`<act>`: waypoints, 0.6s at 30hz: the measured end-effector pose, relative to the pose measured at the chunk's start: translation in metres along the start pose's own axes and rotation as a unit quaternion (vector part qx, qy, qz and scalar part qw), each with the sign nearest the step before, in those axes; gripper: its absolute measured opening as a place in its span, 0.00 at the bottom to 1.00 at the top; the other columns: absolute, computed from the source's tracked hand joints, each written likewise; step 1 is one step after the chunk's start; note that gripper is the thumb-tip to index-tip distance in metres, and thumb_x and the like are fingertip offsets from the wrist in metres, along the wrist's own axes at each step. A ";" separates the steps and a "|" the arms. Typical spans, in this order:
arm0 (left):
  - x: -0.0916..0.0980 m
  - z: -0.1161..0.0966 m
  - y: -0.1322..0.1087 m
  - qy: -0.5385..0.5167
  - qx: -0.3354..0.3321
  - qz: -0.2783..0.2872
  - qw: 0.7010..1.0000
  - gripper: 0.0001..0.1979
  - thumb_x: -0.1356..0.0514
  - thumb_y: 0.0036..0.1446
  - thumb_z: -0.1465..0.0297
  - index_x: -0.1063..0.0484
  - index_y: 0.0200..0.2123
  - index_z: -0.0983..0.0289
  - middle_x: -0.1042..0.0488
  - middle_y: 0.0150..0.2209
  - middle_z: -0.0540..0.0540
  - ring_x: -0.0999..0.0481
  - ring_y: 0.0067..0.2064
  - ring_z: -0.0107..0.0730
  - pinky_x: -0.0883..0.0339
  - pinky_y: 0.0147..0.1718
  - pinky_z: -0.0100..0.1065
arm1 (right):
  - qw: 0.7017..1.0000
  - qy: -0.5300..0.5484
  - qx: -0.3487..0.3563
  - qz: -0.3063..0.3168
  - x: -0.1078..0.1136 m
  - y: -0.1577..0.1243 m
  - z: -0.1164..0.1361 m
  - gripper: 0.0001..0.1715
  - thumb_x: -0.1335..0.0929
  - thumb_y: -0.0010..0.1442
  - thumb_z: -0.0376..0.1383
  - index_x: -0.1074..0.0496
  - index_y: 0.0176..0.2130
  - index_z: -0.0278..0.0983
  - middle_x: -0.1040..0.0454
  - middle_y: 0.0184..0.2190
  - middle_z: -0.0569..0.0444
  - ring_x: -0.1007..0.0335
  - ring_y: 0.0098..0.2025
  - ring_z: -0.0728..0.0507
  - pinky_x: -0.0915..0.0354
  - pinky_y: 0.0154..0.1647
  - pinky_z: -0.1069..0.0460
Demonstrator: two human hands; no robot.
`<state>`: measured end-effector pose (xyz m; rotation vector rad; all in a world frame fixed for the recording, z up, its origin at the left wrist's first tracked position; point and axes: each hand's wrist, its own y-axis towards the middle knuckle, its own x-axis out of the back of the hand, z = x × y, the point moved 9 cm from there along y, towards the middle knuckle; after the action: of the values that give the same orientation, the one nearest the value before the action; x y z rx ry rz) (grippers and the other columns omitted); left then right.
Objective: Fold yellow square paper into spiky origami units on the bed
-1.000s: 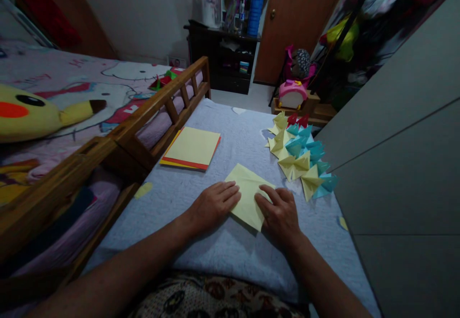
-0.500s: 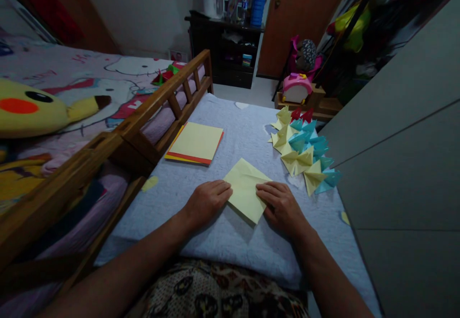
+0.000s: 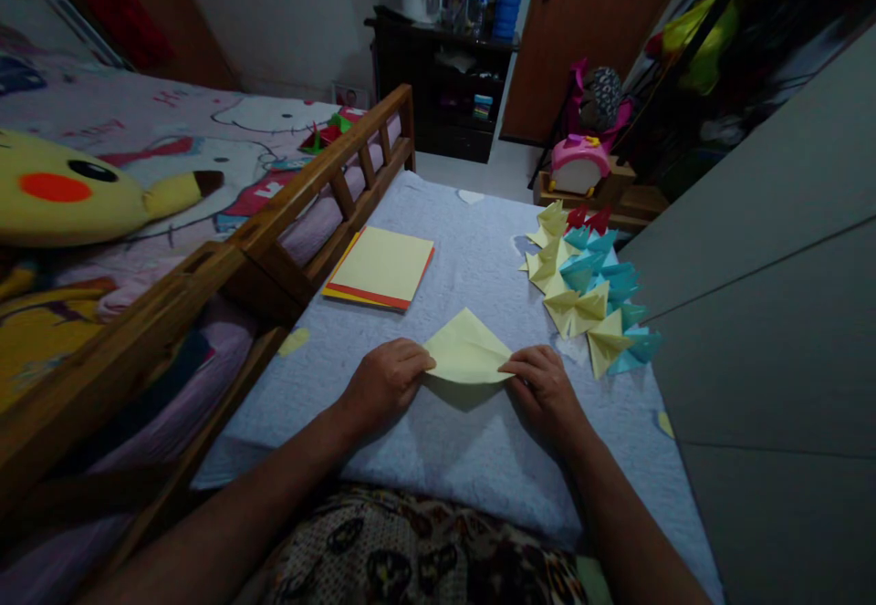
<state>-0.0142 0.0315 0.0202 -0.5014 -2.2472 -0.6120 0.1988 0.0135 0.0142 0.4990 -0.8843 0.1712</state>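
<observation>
A pale yellow sheet of origami paper (image 3: 468, 349) lies between my hands, one corner pointing away from me. Its near edge curves downward, and the part below that edge is in shadow. My left hand (image 3: 389, 377) pinches the sheet's left corner between thumb and fingers. At the right corner, my right hand (image 3: 544, 381) grips the paper the same way. Beyond my left hand rests a stack of square paper (image 3: 387, 263), pale yellow on top with orange and darker yellow edges below. Folded paper pieces (image 3: 578, 308) in yellow, blue and red stand in rows at the right.
The work surface is covered with a light blue cloth (image 3: 479, 468). A wooden bed rail (image 3: 321, 176) runs along the left, with a yellow plush toy (image 3: 75, 190) on the bed behind it. A pale cabinet panel (image 3: 773, 331) borders the right side.
The sheet lay flat as a diamond with its near corner showing; now its near half bends down out of sight. My fingers have gone from pressing on the paper to pinching its side corners.
</observation>
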 end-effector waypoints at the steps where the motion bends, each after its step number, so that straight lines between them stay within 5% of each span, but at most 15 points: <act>1: 0.000 0.001 0.001 -0.009 0.018 0.003 1.000 0.09 0.44 0.63 0.71 0.23 0.36 0.61 0.21 0.36 0.58 0.25 0.41 0.41 0.31 0.43 0.44 | 1.000 0.000 -0.010 0.000 -0.001 0.000 -0.002 0.11 0.35 0.66 0.34 0.22 0.40 0.40 0.22 0.37 0.49 0.32 0.42 0.40 0.37 0.47 0.43; 7: 0.003 0.017 0.004 -0.012 0.127 -0.018 0.992 0.11 0.44 0.65 0.65 0.28 0.30 0.60 0.25 0.33 0.53 0.29 0.39 0.40 0.35 0.42 0.40 | 0.997 -0.024 -0.066 -0.009 -0.008 0.004 -0.015 0.13 0.37 0.68 0.36 0.26 0.34 0.40 0.26 0.31 0.51 0.35 0.37 0.41 0.41 0.41 0.46; 14: 0.003 0.029 -0.002 -0.015 0.165 -0.056 0.985 0.12 0.45 0.65 0.69 0.28 0.49 0.61 0.26 0.34 0.53 0.28 0.40 0.42 0.34 0.41 0.40 | 0.980 0.013 -0.190 -0.062 -0.008 0.003 -0.033 0.11 0.35 0.64 0.39 0.30 0.45 0.38 0.28 0.29 0.54 0.34 0.33 0.41 0.41 0.39 0.47; 18: 0.001 0.022 0.000 0.017 0.124 -0.053 0.991 0.15 0.46 0.65 0.73 0.29 0.53 0.60 0.24 0.38 0.54 0.29 0.41 0.41 0.34 0.43 0.41 | 0.989 -0.025 -0.138 -0.051 -0.008 0.007 -0.020 0.09 0.38 0.67 0.36 0.28 0.41 0.39 0.28 0.29 0.53 0.35 0.35 0.41 0.43 0.40 0.47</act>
<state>-0.0273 0.0442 0.0072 -0.2465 -2.2882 -0.3818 0.2051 0.0296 0.0003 0.2907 -0.9115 -0.0580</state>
